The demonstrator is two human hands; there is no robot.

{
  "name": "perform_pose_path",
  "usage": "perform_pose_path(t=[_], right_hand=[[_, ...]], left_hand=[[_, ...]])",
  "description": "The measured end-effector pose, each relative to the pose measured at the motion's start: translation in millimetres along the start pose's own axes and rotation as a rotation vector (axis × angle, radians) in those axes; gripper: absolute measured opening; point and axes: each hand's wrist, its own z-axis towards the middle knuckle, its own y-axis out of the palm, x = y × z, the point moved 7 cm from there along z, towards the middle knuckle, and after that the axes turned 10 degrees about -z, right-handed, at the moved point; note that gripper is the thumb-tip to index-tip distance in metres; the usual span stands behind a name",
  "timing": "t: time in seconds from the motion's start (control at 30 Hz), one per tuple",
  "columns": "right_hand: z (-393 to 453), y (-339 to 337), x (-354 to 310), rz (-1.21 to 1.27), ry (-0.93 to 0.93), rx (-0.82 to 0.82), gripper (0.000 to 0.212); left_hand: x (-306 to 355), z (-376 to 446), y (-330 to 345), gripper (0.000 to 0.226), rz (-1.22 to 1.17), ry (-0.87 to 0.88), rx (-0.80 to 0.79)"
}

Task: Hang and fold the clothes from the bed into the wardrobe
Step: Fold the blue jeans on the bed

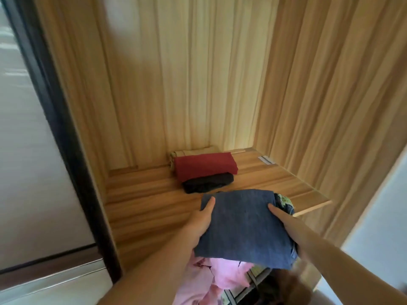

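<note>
Wood-grain panels line the wardrobe (198, 73) on three sides in your head view, with a dark door frame (66, 133) running down at 9 o'clock. On the shelf (143, 205), toward 12 o'clock from your hands, a folded red garment (204, 167) lies on a folded black one (208, 183), and a rolled pale cloth (193, 151) sits just behind them against the back wall. A small white label (266, 160) lies at 2 o'clock near the right panel.

You hold a folded blue denim piece (244, 227) over the shelf's front edge, flat and roughly square, its weave faintly mottled. Your left hand (201, 219) grips its left side, thumb lying on top, fingers hidden beneath. Your right hand (284, 221) clasps the right side likewise, thumb on top. A green patterned fabric (284, 200) peeks out beside the denim at 2 o'clock. Crumpled pink cloth (211, 280) hangs below at 6 o'clock.
</note>
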Motion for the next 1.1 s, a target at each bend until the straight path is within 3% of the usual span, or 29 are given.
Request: perform_pose_path(t=[0.1,0.37,0.53,0.63,0.77,0.87,1.0,1.1], right_hand=[[44,19,-21,-0.032,0.005,-0.106,0.061],[130,68,-103,-0.256,-0.125,-0.201,0.081],[183,92,-150,-0.388,-0.184,-0.138,0.085],[211,106,-176,-0.355,-0.175,-0.180,0.070],[255,122,-207,-0.378,-0.248,-0.108,0.075],[283,128,-200,-0.493,-0.325,0.003,0.065],[303,134,-152,-0.584,-0.245,0.016,0.066],[313,135,-152,-0.615,-0.227,0.036,0.067]], left_hand=[[15,15,-6,0.064,-0.049,-0.013,0.077],[63,70,-35,0.085,-0.152,0.010,0.295],[101,110,-46,0.044,-0.193,0.015,0.261],[124,135,-50,0.038,-0.217,0.037,0.240],[154,192,-60,0.039,-0.225,0.132,0.238],[139,229,-63,0.040,-0.191,0.153,0.263],[93,257,-61,0.040,-0.151,0.147,0.317],[101,266,-64,0.041,-0.115,0.194,0.318]])
